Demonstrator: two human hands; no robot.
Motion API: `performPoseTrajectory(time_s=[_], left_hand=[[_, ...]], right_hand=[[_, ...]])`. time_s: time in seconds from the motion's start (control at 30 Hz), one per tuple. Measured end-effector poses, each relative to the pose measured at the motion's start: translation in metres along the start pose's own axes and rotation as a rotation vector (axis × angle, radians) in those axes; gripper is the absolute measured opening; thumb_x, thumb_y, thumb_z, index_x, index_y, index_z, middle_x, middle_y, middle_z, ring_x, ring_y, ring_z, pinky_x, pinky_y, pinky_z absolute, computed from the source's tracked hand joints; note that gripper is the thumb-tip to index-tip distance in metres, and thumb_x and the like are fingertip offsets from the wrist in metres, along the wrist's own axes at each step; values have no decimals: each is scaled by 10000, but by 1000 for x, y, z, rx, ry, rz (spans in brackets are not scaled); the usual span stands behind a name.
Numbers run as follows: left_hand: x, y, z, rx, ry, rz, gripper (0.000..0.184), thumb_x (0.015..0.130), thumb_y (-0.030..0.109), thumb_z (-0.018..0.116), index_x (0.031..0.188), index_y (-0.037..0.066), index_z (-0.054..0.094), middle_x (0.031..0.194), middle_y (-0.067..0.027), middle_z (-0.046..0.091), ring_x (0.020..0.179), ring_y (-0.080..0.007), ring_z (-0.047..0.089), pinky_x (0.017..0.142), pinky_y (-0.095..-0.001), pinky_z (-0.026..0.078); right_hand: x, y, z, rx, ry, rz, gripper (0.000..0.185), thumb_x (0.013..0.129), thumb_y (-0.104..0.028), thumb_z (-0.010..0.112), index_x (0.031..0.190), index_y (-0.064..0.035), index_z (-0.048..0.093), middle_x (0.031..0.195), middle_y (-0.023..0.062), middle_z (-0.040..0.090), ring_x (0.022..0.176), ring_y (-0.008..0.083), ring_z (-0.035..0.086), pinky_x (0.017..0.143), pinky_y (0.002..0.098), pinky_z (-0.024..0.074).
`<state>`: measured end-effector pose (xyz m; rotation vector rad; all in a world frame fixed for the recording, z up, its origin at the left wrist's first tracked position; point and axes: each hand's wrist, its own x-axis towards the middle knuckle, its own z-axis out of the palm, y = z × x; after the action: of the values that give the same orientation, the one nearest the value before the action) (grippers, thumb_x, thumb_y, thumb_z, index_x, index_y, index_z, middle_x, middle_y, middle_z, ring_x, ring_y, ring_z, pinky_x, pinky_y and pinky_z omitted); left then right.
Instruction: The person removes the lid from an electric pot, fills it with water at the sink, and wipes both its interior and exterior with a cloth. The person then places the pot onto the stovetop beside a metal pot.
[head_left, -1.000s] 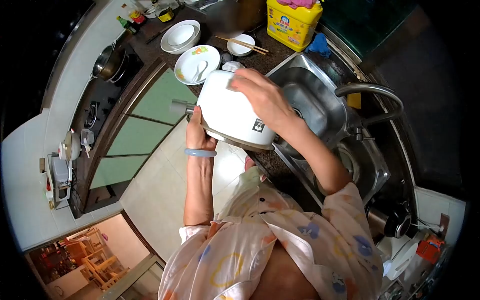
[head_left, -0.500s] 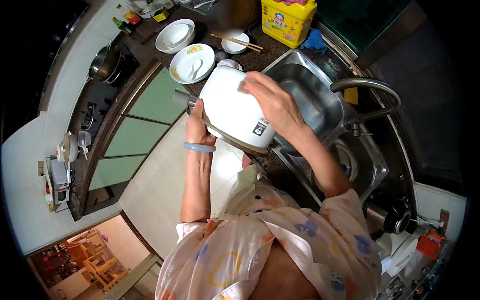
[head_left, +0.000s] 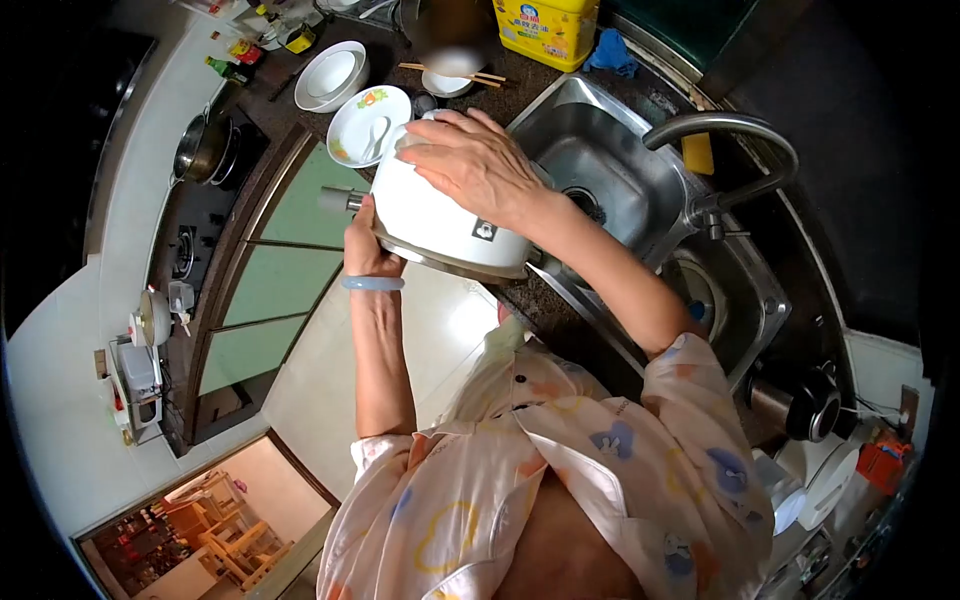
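A white electric pot (head_left: 435, 212) with a metal rim and a printed label is held tilted in front of me, beside the sink. My left hand (head_left: 369, 238) grips its lower left edge, close to the grey-tipped handle (head_left: 342, 199). Across the pot's upper surface lies my right hand (head_left: 475, 165), pressing a small pale pad (head_left: 408, 143) against it. Most of the pad is hidden under the fingers, and its material cannot be made out.
A two-basin steel sink (head_left: 625, 165) with a curved tap (head_left: 740, 122) is on the right. Behind the pot stand a plate with a spoon (head_left: 350, 130), stacked bowls (head_left: 330, 75), chopsticks (head_left: 490, 79), a yellow jug (head_left: 545, 30) and a blue cloth (head_left: 612, 53).
My right hand has slid leftward over the pot with the pad, its fingers now spread farther across the surface. The pot and my left hand have shifted slightly left in view.
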<state>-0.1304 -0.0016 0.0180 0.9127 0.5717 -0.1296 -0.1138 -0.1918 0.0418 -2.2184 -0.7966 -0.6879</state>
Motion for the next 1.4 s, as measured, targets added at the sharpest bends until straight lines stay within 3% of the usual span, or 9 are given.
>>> performPoseTrajectory(time_s=[0.13, 0.37, 0.6, 0.73, 0.87, 1.03, 1.13, 1.27, 1.4], left_hand=[[26, 4, -19, -37, -25, -6, 268, 988, 192, 390, 1026, -41, 517, 1000, -133, 617, 897, -228, 622, 802, -362, 535], [40, 11, -19, 31, 45, 14, 222, 966, 145, 422, 1026, -52, 508, 975, -150, 619, 874, -232, 628, 795, -372, 539], [38, 18, -19, 180, -87, 27, 272, 978, 176, 386, 1101, -43, 489, 1034, -162, 606, 921, -252, 622, 819, -389, 532], [37, 22, -14, 200, -31, -9, 272, 976, 186, 398, 1081, -40, 507, 1020, -158, 612, 927, -252, 621, 821, -413, 532], [41, 20, -13, 206, 80, 57, 228, 962, 157, 427, 1046, -36, 515, 988, -140, 616, 854, -221, 633, 731, -373, 564], [46, 19, -5, 177, 62, 52, 190, 938, 161, 469, 991, -10, 533, 904, -116, 621, 779, -194, 637, 664, -324, 565], [40, 21, -1, 199, 74, 39, 170, 929, 158, 476, 976, 7, 538, 905, -112, 622, 776, -191, 637, 649, -314, 559], [51, 25, -20, 257, 16, 33, 186, 928, 146, 465, 1011, 0, 543, 958, -128, 622, 820, -210, 634, 668, -335, 556], [44, 27, -22, 203, -77, 17, 190, 941, 140, 451, 1013, -18, 528, 986, -141, 618, 870, -239, 629, 763, -363, 548]], right_hand=[[-43, -6, -15, -20, -34, -67, 319, 812, -130, 599, 1129, -150, 627, 1234, 46, 540, 1209, 271, 444, 1049, 443, 338], [-138, 21, 9, 30, 148, 68, 310, 786, -28, 595, 1083, -92, 656, 1314, 72, 501, 1251, 296, 424, 1009, 402, 415], [-38, -19, 8, 200, -51, -104, 264, 822, -88, 549, 1058, -124, 662, 1242, 44, 556, 1244, 234, 434, 1090, 413, 285], [-40, -19, 12, 235, -45, -152, 263, 820, -90, 551, 1056, -115, 663, 1239, 41, 561, 1242, 234, 433, 1094, 423, 266], [-101, 0, 9, 339, 92, -53, 247, 817, -56, 570, 1032, -98, 685, 1273, 56, 550, 1241, 305, 434, 1053, 428, 338], [-147, 11, 26, 418, 392, 327, 342, 755, 46, 622, 1067, -84, 676, 1282, 87, 535, 1251, 307, 424, 1034, 408, 398], [-127, 4, 23, 399, 367, 270, 334, 747, 91, 617, 1041, -53, 678, 1266, 83, 552, 1259, 295, 430, 1011, 388, 426], [-54, -10, 9, 330, 125, -125, 204, 784, -88, 616, 978, -75, 675, 1155, 81, 602, 1167, 272, 502, 1030, 390, 376], [-40, -10, 23, 268, 106, -185, 207, 812, -126, 587, 1003, -81, 655, 1192, 70, 577, 1194, 254, 473, 1021, 389, 362]])
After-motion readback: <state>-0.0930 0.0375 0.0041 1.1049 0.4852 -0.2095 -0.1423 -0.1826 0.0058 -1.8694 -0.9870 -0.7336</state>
